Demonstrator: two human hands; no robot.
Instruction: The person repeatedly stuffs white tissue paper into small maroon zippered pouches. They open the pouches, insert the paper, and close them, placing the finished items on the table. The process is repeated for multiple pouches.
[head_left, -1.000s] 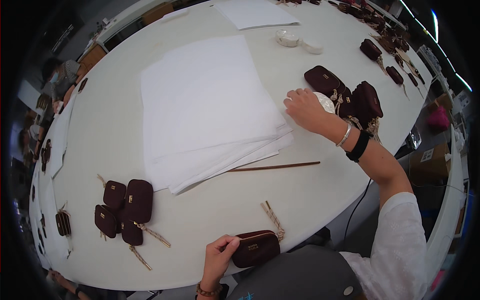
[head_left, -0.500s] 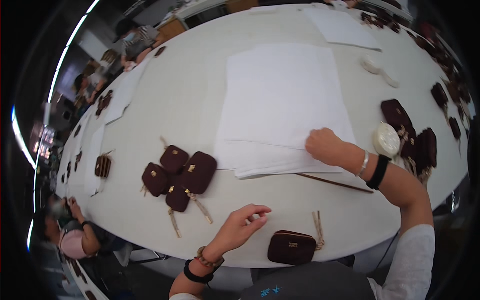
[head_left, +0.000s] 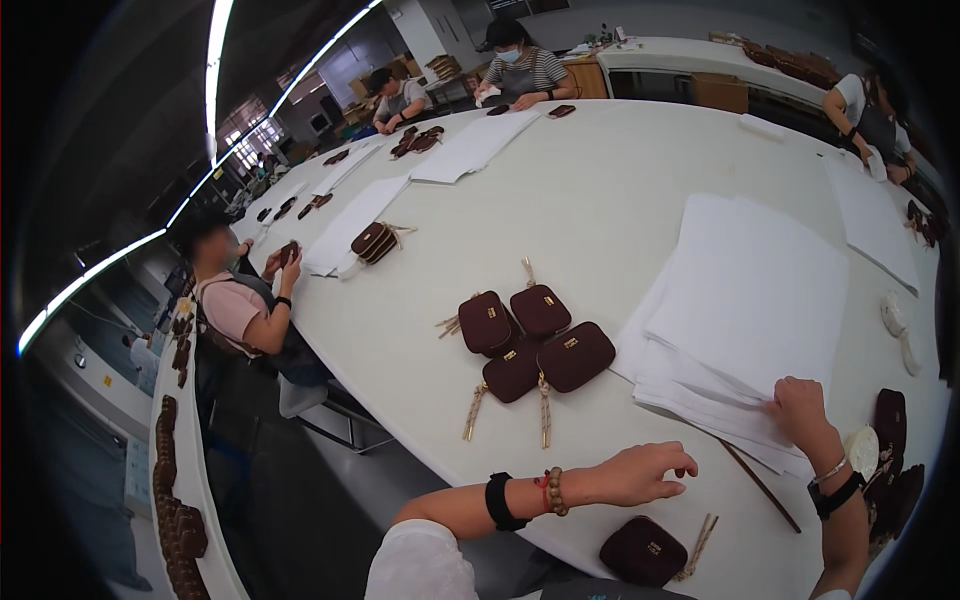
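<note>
My left hand (head_left: pixel 645 474) hovers over the near side of the table, empty, its fingers loosely curled and apart. Just below it lies a dark maroon zip pouch (head_left: pixel 642 551) with a beige cord pull. My right hand (head_left: pixel 799 412) is closed in a fist at the lower right edge of a stack of white sheets (head_left: pixel 750 290); its fingers hide whatever they may grip. Sheets fan out along the stack's near edge. A thin brown stick (head_left: pixel 765 490) pokes out from beneath them. Left of the stack sit several maroon pouches (head_left: pixel 576 357) in a cluster.
Beside my right wrist are a round cream-coloured thing (head_left: pixel 862 450) and more pouches (head_left: pixel 890 425). A white object with a tail (head_left: pixel 896 325) lies beyond. Co-workers sit around the table, one in pink (head_left: pixel 240 310) at left. A side bench (head_left: pixel 215 555) carries rows of pouches.
My view has swung left, so the table contents appear further right and more co-workers show. My left hand has moved right, above the near pouch. The right fist remains at the sheets' edge.
</note>
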